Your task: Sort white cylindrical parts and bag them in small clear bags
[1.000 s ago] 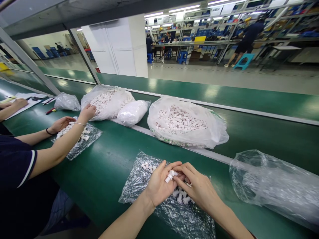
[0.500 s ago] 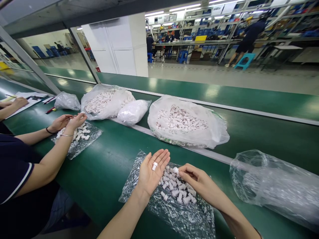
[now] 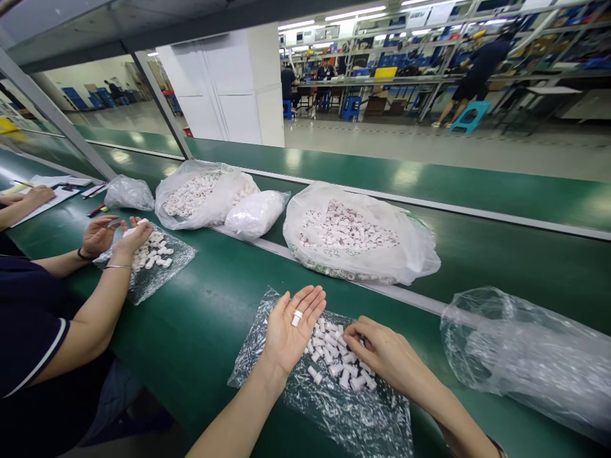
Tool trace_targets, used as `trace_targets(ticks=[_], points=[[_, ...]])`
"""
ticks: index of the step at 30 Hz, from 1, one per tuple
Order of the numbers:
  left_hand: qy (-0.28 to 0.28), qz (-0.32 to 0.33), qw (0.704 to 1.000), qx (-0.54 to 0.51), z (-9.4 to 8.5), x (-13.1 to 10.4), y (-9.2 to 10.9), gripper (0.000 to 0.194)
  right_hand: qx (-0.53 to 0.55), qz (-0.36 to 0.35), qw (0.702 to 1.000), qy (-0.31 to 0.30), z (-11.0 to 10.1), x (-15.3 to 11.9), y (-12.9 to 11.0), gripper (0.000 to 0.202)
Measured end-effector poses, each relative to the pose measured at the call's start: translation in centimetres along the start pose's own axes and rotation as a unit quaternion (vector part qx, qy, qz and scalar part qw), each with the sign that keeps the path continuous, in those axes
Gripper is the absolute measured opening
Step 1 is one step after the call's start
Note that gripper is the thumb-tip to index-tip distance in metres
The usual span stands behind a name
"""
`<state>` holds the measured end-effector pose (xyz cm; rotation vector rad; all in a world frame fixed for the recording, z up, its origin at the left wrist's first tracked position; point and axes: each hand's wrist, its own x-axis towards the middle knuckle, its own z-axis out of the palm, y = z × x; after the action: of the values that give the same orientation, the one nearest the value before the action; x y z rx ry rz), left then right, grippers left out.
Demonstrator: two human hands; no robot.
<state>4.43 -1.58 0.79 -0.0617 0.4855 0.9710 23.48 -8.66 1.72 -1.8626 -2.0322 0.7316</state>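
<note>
My left hand (image 3: 292, 331) is palm up with its fingers stretched out flat, and one small white plastic fitting (image 3: 296, 317) with a flanged end rests loose on it. Over the right side of a pile of similar white fittings (image 3: 337, 367), my right hand (image 3: 377, 346) has its thumb and fingertips drawn together, pointing down. What those fingertips hold, if anything, is hidden. The pile lies on a crinkled clear plastic bag (image 3: 344, 423) spread flat on the green bench.
Beyond my hands is a large white bag (image 3: 415, 257) of fittings, with another filled bag (image 3: 238, 168) farther left. Clear plastic bags (image 3: 539, 362) lie at the right. A co-worker's hands (image 3: 133, 238) are over a second pile at the left.
The white fitting that showed at my right fingertips is no longer visible there; that hand has shifted slightly to the right and down. The co-worker's hands have moved apart.
</note>
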Motion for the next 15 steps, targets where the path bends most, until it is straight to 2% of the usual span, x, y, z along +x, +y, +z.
trace_targets(ticks=[3, 7, 10, 15], points=[[-0.01, -0.005, 1.0, 0.014, -0.1, -0.1, -0.4, 0.048, -0.026, 0.0, 1.0, 0.012, -0.1, -0.1, 0.0, 0.026], [-0.041, -0.026, 0.998, 0.046, -0.4, -0.2, -1.3, 0.046, -0.011, -0.021, 0.998, 0.059, 0.2, -0.5, -0.9, 0.021], [-0.066, -0.047, 0.994, 0.078, -0.7, -0.3, -2.1, 0.048, -0.005, -0.057, 0.995, 0.086, 1.0, -0.8, -2.0, 0.016], [-0.091, -0.069, 0.983, 0.146, -0.8, -1.0, -3.3, 0.051, -0.016, -0.098, 0.988, 0.115, 2.8, -0.6, -3.0, 0.022]])
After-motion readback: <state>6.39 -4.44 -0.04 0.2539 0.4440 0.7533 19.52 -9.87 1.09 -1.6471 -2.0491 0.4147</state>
